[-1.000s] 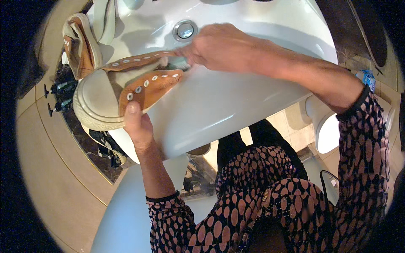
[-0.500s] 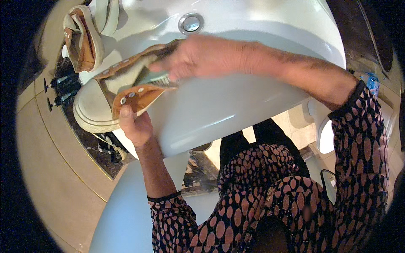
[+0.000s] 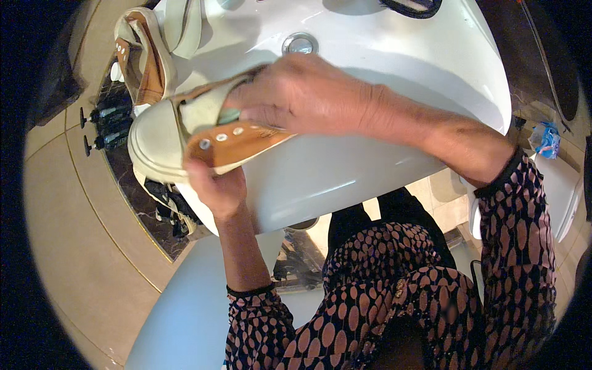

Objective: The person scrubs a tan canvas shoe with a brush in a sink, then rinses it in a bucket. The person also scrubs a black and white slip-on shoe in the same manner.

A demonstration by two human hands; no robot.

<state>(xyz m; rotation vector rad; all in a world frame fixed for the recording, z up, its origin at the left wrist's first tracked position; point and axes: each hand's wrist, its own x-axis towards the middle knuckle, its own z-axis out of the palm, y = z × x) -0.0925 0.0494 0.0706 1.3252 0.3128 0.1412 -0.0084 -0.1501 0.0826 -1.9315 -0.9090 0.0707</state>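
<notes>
Cream shoe point(image 3: 157, 140): near-left of the drain point(image 3: 300, 44) | left hand point(image 3: 217, 189): gripping its near flank, seemingly to brace it | right hand point(image 3: 297, 92): clasping a mostly hidden pale-green tool point(image 3: 229, 115) inside its opening

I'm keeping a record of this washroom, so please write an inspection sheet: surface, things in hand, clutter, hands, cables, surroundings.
Surface: white sink with a round metal drain plug.
Things in hand: pale shoe, brown-lined, over the sink's left side; pale green tool, mostly hidden by fingers.
Clutter: second shoe at upper left; two pump bottles beyond the sink's left edge; blue packet at right.
Hands: left hand grips the shoe's near side; right hand holds the tool at its opening.
Cables: thin dark curve by the waist, possibly a cord.
Surroundings: tiled floor.
</notes>
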